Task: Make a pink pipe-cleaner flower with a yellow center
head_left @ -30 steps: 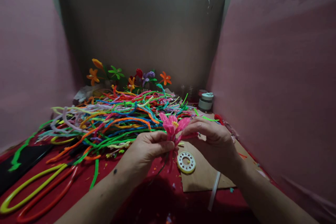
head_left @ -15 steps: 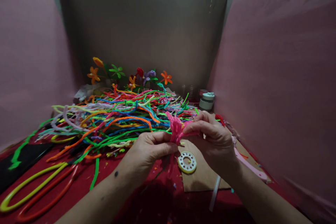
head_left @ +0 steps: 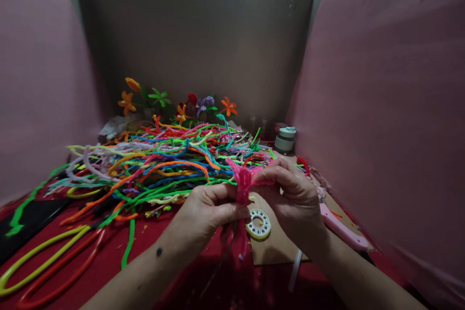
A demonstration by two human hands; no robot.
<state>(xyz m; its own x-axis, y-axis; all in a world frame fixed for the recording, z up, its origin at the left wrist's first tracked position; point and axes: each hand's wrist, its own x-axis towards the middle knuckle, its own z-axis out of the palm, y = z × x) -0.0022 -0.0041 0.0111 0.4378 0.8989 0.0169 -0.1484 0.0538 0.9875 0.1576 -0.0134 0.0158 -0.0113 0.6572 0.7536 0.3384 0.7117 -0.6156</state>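
Note:
A pink pipe-cleaner flower (head_left: 243,181) is held up between both hands, its petals fanned at the top and strands hanging below. My left hand (head_left: 214,206) pinches its middle between thumb and fingers. With fingertips closed on a petal at its right side, my right hand (head_left: 290,189) sits slightly higher. A thin dark wire or stem seems to trail under the flower, but it is blurred. Just below the hands, a round white and yellow tape roll (head_left: 258,224) lies partly on a brown board (head_left: 272,252).
A big heap of coloured pipe cleaners (head_left: 170,160) spreads behind my left hand. Finished-looking flowers (head_left: 181,112) stand at the back. Scissors with yellow and red handles (head_left: 47,256) lie front left. A lidded jar (head_left: 285,139) and a pink-handled tool (head_left: 343,227) are at right.
The pink flower has turned a little, so its petals now spread wider at the top. Both hands keep their grip, and the view has shifted slightly.

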